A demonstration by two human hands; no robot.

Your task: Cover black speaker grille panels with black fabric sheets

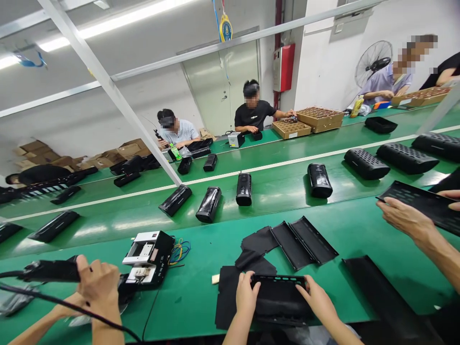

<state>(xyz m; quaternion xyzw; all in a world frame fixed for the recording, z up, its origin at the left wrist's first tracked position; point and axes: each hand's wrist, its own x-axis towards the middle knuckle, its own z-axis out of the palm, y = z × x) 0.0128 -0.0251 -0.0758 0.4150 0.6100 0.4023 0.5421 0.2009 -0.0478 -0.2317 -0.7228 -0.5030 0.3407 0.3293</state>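
Note:
A black plastic cover (278,297) with slots along its far edge is gripped between my two hands at the near edge of the bench. Its left end is in my left hand (246,294), thumb on top and fingers curled behind. At the right end, my right hand (318,297) has the same kind of hold. Under and beside the cover lie flat black sheets (227,297). Just beyond are two more black covers (312,242), side by side. A long black panel (384,287) lies to the right of my right hand.
On the left, a co-worker's hand (98,285) grips a black corded tool (52,270) near a white-and-black machine (149,258). On the right, another person's hand (406,215) holds a perforated panel (427,203). Several black housings (244,189) stand on the green conveyor (280,191); people sit beyond.

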